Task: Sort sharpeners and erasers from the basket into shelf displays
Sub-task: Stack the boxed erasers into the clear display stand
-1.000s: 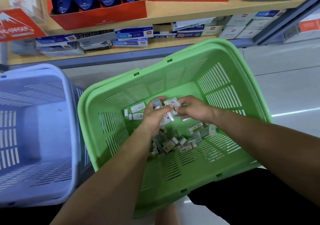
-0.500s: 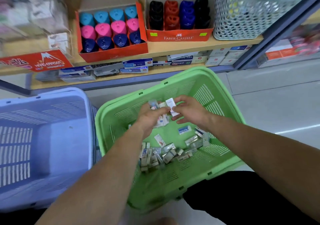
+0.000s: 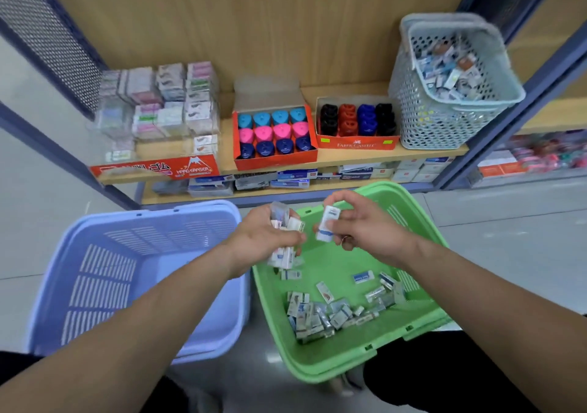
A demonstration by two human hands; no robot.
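The green basket (image 3: 422, 323) sits on the floor at the right with several wrapped erasers (image 3: 320, 314) heaped at its bottom. Above its far rim my left hand (image 3: 263, 241) grips a bunch of erasers (image 3: 284, 231). Just to the right my right hand (image 3: 365, 225) pinches a single white eraser (image 3: 327, 225) upright. On the shelf stand an orange box of coloured sharpeners (image 3: 274, 134), a second box of dark sharpeners (image 3: 357, 123) and clear eraser displays (image 3: 165, 104).
An empty blue basket (image 3: 95, 272) stands on the floor to the left of the green one. A grey mesh basket (image 3: 444, 101) of small items sits at the shelf's right end. Boxes fill the lower shelf (image 3: 286, 180). Blue uprights frame the shelving.
Both hands have lifted out of the green basket with erasers and risen toward the shelf. My view has tilted up, so the whole shelf shows now.
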